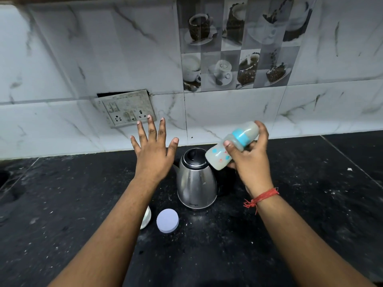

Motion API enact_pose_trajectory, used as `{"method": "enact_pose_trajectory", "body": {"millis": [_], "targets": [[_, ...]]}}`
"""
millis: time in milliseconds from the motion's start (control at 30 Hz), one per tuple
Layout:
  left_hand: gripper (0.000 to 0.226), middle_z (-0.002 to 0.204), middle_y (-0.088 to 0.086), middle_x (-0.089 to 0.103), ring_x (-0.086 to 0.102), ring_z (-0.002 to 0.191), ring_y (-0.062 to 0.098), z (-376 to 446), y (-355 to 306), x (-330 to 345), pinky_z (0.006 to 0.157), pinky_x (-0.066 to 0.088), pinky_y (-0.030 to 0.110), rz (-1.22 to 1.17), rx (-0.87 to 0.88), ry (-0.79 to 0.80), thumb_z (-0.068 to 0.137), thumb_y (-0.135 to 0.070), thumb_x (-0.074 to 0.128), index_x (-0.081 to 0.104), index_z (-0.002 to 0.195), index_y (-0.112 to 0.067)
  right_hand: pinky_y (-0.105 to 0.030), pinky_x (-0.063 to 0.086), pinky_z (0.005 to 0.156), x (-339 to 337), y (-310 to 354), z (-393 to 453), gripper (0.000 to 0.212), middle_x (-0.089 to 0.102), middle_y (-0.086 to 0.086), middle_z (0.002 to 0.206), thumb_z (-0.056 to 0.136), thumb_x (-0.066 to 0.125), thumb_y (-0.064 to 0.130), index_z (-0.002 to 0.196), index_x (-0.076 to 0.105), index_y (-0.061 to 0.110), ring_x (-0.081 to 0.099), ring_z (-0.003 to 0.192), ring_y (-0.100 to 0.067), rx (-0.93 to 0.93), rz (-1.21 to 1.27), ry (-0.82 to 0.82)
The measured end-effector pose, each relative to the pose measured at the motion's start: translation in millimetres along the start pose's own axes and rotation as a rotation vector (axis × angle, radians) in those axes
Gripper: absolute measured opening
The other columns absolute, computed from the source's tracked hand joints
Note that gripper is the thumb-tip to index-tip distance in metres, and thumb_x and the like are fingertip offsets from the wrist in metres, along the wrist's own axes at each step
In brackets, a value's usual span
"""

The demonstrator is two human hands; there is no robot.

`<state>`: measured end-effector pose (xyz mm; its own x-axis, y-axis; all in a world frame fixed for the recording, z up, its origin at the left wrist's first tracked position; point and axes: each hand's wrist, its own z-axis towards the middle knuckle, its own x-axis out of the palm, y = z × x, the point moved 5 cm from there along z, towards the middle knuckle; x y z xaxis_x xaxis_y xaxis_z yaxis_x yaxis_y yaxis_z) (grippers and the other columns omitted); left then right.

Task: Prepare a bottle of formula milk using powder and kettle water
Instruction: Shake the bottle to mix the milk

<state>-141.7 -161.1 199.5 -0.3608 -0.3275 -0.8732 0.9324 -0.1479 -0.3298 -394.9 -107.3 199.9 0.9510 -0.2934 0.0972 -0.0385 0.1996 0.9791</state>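
Observation:
My right hand (250,156) grips a baby bottle (219,157) with a blue collar and a clear cap, tilted almost on its side in the air above the counter; milky liquid shows inside. Just below the bottle's base stands a steel kettle (195,183) with its black lid shut. My left hand (154,150) hovers to the left of the kettle with fingers spread and straight, holding nothing. A round pale lilac lid (167,221) lies flat on the black counter (300,204) in front of the kettle. A white container (146,218) is mostly hidden behind my left forearm.
A marble-tiled wall runs along the back of the counter, with a socket plate (126,107) above my left hand. White powder specks are scattered over the counter. A dark round opening (4,177) sits at the far left edge.

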Motion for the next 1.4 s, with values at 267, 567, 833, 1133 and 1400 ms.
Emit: {"method": "enact_pose_trajectory", "body": {"millis": [267,567,833,1133,1400], "targets": [[0.082,0.17,0.002,-0.022,-0.025,0.155,0.03,-1.3,-3.5,1.9,0.122,-0.007,0.064,-0.007,0.009,0.006,0.094,-0.071,0.006,-0.002,0.164,-0.029,-0.03,0.061,0.06,-4.0,6.1,-1.2,0.083,0.06,0.0,0.117,0.088,0.077,0.012,0.149,0.03,0.042,0.071,0.098,-0.016,0.014,0.017,-0.012],[0.081,0.17,0.001,-0.023,-0.027,0.155,0.03,-10.9,-6.2,12.6,0.122,-0.009,0.062,-0.015,0.032,0.029,0.095,-0.072,0.006,-0.002,0.164,-0.03,-0.043,0.06,0.09,7.5,-31.3,-22.3,0.094,0.066,0.012,0.117,0.079,0.086,0.029,0.147,0.026,0.053,0.074,0.092,-0.01,-0.014,-0.4,0.258],[0.08,0.17,0.0,-0.024,-0.028,0.154,0.029,-45.9,-10.7,49.0,0.123,-0.009,0.063,0.036,0.063,0.112,0.095,-0.072,0.004,-0.004,0.164,-0.032,-0.026,0.045,0.101,-6.5,-68.6,-50.5,0.105,0.055,0.006,0.141,0.08,0.084,0.026,0.157,0.014,0.041,0.057,0.122,-0.013,0.002,-0.548,0.265],[0.078,0.171,0.005,-0.02,-0.022,0.156,0.033,-101.4,-16.4,90.0,0.124,-0.002,0.065,0.088,0.102,0.214,0.098,-0.068,0.008,0.0,0.164,-0.029,-0.027,0.045,0.101,-24.9,-121.1,-72.4,0.09,0.051,0.001,0.14,0.08,0.082,0.015,0.151,0.028,0.027,0.053,0.121,-0.013,0.094,-0.627,0.242],[0.077,0.17,0.004,-0.021,-0.023,0.156,0.033,-138.3,-16.6,110.0,0.124,-0.003,0.065,0.131,0.116,0.29,0.098,-0.068,0.008,-0.004,0.164,-0.03,-0.023,0.039,0.094,-39.9,-140.2,-83.1,0.083,0.05,-0.003,0.138,0.081,0.081,0.009,0.147,0.033,0.018,0.049,0.113,-0.011,0.115,-0.67,0.206]]}}
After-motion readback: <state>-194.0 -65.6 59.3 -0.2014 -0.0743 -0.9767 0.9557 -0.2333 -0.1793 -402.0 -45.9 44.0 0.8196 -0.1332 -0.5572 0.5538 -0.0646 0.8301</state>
